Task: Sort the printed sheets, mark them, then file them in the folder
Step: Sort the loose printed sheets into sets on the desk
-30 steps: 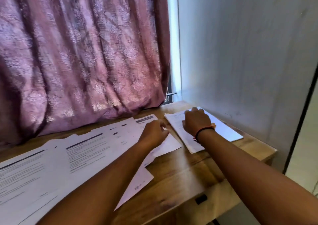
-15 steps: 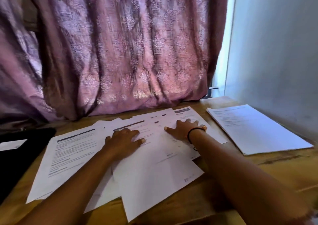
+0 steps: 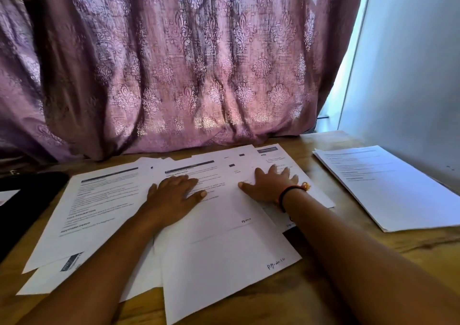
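— Where are the hands?
— Left hand [image 3: 174, 192] and right hand [image 3: 270, 185] lie flat, fingers straight, gripping nothing, pressed on the fanned printed sheets [image 3: 104, 212] (overlapping) mid-bench [image 3: 317, 175].
— Other paper?
— A neat stack [image 3: 388, 190], well apart to the right.

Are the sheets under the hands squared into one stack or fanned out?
Fanned out: the printed sheets overlap at differing angles, corners sticking out. The left hand and right hand press flat on them.
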